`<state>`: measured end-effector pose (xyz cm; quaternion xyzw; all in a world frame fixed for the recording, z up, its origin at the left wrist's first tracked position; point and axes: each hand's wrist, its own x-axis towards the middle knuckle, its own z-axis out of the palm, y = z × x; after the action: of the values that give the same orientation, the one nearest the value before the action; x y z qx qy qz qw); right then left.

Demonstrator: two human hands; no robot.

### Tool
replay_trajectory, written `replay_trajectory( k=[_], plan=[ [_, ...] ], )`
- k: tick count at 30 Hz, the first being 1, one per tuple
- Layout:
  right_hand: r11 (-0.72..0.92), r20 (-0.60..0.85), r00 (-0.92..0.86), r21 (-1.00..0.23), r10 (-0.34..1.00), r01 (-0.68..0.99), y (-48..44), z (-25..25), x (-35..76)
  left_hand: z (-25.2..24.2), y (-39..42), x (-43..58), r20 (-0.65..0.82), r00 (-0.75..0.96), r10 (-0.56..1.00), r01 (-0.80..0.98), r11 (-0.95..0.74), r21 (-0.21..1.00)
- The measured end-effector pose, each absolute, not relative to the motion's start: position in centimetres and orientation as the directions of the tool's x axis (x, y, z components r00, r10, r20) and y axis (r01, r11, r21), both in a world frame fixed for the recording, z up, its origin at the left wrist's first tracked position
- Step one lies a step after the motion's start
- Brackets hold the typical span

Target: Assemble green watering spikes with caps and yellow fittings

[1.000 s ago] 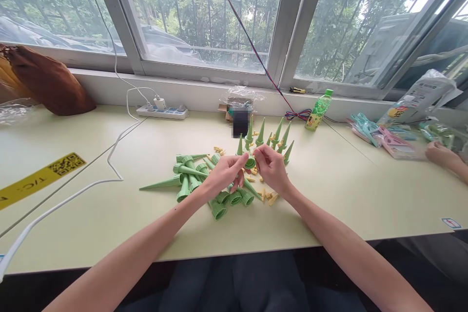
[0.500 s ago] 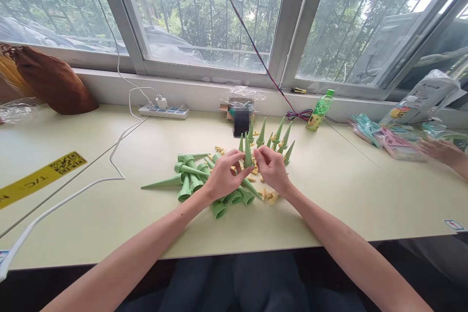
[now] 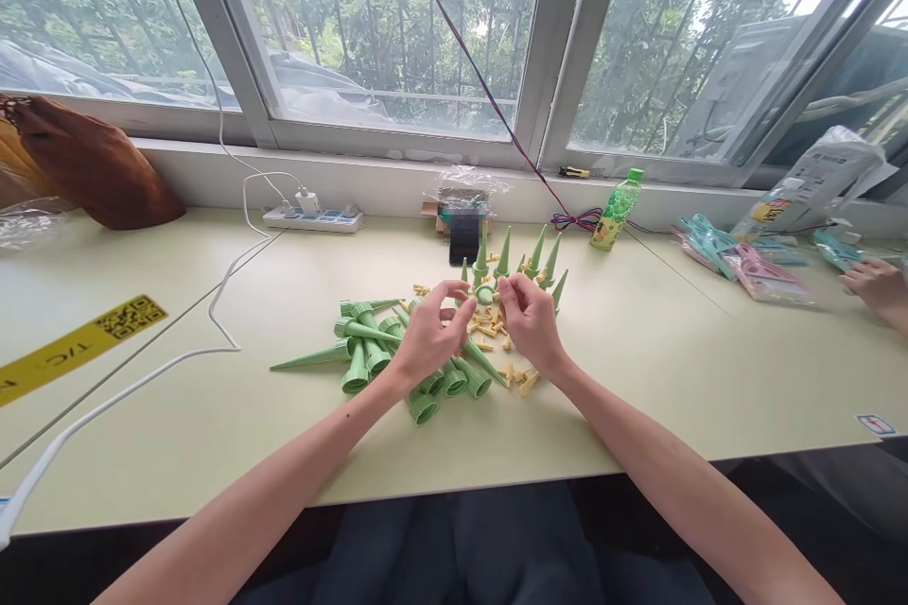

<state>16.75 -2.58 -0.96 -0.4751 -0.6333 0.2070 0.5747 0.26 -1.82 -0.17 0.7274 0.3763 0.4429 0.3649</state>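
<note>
A green plastic watering spike (image 3: 485,294) sits between my two hands, its round open end turned towards me. The thumb and fingertips of my left hand (image 3: 438,329) are closed at the spike's left edge, and part of their hold is hidden. On its other side my right hand (image 3: 529,317) pinches a small yellow piece, mostly covered by the fingers, against the spike. Loose green spikes (image 3: 365,331) lie piled beside my left hand. Small yellow valve-like pieces (image 3: 486,333) are scattered between and below the hands. Several spikes (image 3: 537,250) stand point up behind my right hand.
A phone (image 3: 464,241) leans at the back before a small box. Further right stand a green-capped bottle (image 3: 617,210) and packs of pink and teal items (image 3: 762,269). Another person's hand (image 3: 876,284) is at the far right. A white cable (image 3: 219,302) crosses the left side.
The spike between my hands has tipped from upright to show its round open end. My left thumb has moved up beside my index finger. The other person's hand has shifted right.
</note>
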Motion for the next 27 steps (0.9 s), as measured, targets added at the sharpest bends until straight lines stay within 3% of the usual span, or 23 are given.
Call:
replay_trajectory(
  k=[3, 7, 10, 20, 27],
  plan=[
    [0.479, 0.547, 0.106, -0.799, 0.831, 0.363, -2.59, -0.96, 16.91, 0.18, -1.52, 0.14, 0.206, 0.344, 0.916, 0.101, -0.255, 0.962],
    [0.538, 0.579, 0.006, -0.761, 0.815, 0.364, -2.88, -0.77, 16.84, 0.54, -1.29, -0.01, 0.008, 0.513, 0.858, -0.036, 0.012, 0.999],
    [0.567, 0.595, -0.036, -0.743, 0.803, 0.355, -3.0, -0.7, 16.76, 0.51, -1.28, -0.08, -0.032, 0.58, 0.814, -0.058, 0.08, 0.995],
    [0.52, 0.543, -0.036, -0.78, 0.839, 0.348, -2.73, -1.24, 16.83, 0.6, -1.63, -0.33, 0.198, 0.478, 0.856, 0.032, -0.242, 0.97],
    [0.502, 0.531, -0.018, -0.788, 0.847, 0.356, -2.69, -1.03, 16.68, -0.15, -1.84, -0.14, 0.42, 0.35, 0.837, 0.2, -0.505, 0.839]
  ],
)
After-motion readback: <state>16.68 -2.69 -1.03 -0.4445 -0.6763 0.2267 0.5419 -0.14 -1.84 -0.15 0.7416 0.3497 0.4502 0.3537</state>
